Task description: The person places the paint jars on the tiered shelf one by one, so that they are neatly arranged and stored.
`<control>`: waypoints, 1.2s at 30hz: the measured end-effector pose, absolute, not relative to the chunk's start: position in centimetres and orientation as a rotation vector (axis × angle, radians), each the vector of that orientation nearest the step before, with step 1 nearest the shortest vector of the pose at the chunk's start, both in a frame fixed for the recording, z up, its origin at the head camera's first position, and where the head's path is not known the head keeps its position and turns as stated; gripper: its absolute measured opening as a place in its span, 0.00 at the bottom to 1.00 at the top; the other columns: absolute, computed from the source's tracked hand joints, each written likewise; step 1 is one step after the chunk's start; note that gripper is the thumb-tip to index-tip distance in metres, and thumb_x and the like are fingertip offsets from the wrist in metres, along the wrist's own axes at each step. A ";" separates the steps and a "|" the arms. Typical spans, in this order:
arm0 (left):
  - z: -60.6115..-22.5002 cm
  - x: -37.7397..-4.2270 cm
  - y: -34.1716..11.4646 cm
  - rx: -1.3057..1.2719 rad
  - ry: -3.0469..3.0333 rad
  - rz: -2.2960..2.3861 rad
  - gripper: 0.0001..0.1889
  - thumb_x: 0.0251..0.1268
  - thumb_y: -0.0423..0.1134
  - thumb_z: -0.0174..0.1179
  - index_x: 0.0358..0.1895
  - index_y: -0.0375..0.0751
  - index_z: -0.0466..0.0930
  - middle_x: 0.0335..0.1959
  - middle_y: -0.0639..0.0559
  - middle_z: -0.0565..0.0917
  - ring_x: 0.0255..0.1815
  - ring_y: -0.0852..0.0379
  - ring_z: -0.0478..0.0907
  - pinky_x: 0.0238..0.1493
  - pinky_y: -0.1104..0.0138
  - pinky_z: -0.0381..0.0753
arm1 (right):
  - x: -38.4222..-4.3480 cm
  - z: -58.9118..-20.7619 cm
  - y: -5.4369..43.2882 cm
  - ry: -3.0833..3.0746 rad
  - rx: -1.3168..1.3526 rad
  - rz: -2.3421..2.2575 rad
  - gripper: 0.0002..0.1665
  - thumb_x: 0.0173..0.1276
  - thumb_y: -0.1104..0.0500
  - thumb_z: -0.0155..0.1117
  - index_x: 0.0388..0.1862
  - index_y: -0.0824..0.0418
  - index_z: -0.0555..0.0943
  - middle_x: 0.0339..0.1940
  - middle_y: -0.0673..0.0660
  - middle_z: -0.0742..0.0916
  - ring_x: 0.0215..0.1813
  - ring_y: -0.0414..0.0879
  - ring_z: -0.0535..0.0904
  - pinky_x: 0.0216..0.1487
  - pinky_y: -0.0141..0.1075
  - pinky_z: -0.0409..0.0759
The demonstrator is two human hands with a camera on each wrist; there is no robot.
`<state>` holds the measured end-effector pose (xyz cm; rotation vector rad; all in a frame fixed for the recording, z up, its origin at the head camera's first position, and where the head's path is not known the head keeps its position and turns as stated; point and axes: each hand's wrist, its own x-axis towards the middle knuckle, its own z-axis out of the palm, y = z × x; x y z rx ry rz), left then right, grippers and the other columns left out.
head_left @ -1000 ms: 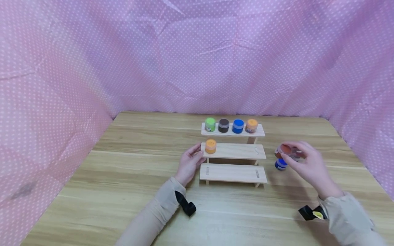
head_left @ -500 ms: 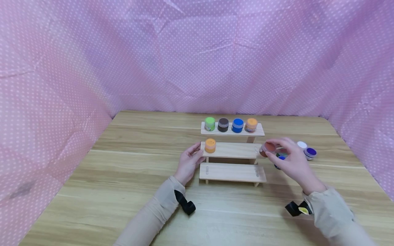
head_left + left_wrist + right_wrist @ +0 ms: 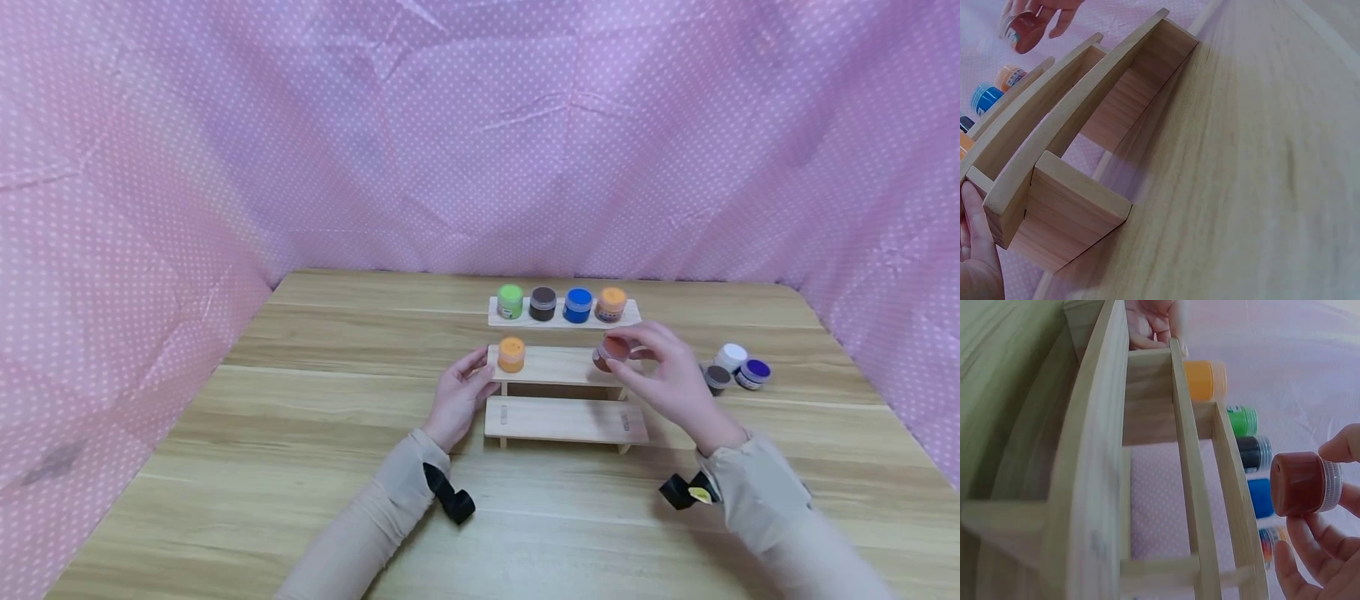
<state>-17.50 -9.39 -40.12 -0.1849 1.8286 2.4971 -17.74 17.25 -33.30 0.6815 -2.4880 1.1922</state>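
Behind the lowest board (image 3: 564, 419), my left hand (image 3: 457, 400) grips the middle board (image 3: 562, 365) by its left end, probably for steadiness; my right hand (image 3: 671, 383) pinches the red-brown jar (image 3: 1297, 483) by its sides above the other end, presumably keeping its base free. Four jars (image 3: 577, 307) stand farther back, spaced along the top board (image 3: 632, 316).

A person's left hand (image 3: 459, 402) is gripping, forearm (image 3: 360, 521) outstretched. The right hand (image 3: 669, 379) is pinching between thumb (image 3: 1342, 444) and curved fingers (image 3: 1309, 550).

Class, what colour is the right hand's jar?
Reddish brown; the jar shows best in the right wrist view.
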 end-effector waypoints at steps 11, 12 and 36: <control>-40.3 -17.6 -9.4 -0.183 1.832 2.495 0.23 0.68 0.26 0.50 0.66 0.28 0.63 0.48 0.47 0.71 0.40 0.65 0.75 0.43 0.74 0.82 | -18.8 -32.7 13.9 -2.499 0.726 1.265 0.19 0.58 0.68 0.68 0.50 0.65 0.80 0.44 0.56 0.81 0.45 0.40 0.75 0.47 0.37 0.83; -40.2 -17.6 -9.4 -0.185 1.835 2.494 0.23 0.68 0.26 0.50 0.66 0.28 0.63 0.48 0.47 0.71 0.40 0.65 0.75 0.43 0.74 0.82 | -18.9 -32.7 13.6 -2.501 0.728 1.269 0.20 0.57 0.68 0.68 0.50 0.65 0.80 0.44 0.57 0.81 0.45 0.42 0.75 0.47 0.39 0.83; -40.5 -17.7 -9.3 -0.223 1.831 2.500 0.23 0.68 0.26 0.50 0.66 0.30 0.65 0.49 0.48 0.70 0.40 0.65 0.76 0.41 0.75 0.82 | -19.3 -34.2 10.2 -2.555 0.751 1.233 0.21 0.58 0.64 0.69 0.52 0.62 0.80 0.44 0.57 0.80 0.46 0.48 0.77 0.47 0.42 0.82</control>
